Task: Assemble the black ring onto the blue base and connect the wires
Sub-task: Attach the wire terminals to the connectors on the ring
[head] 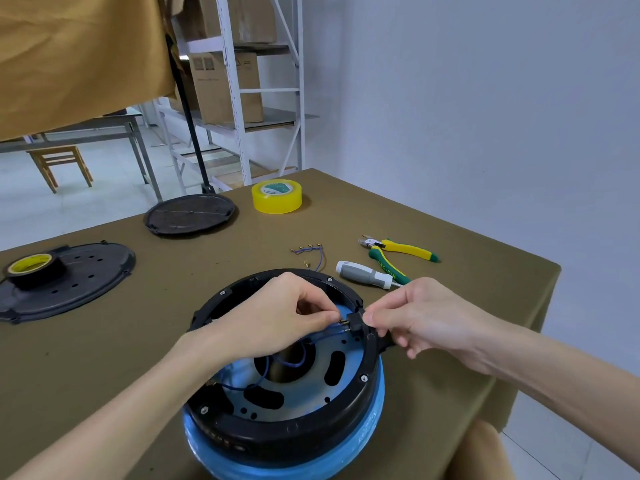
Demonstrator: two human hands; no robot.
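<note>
black ring (360, 393) seated on blue base (375, 434) | blue wires (263, 375) looped inside, near table's edge

The ring (363, 382) sits on the base (374, 434) at the table's (450, 306) near edge, screwdriver (365, 274) and pliers (398, 252) behind right, loose wires (310, 252) behind, tape roll (276, 196) farther back, two plates (86, 275) (189, 214) left.
</note>
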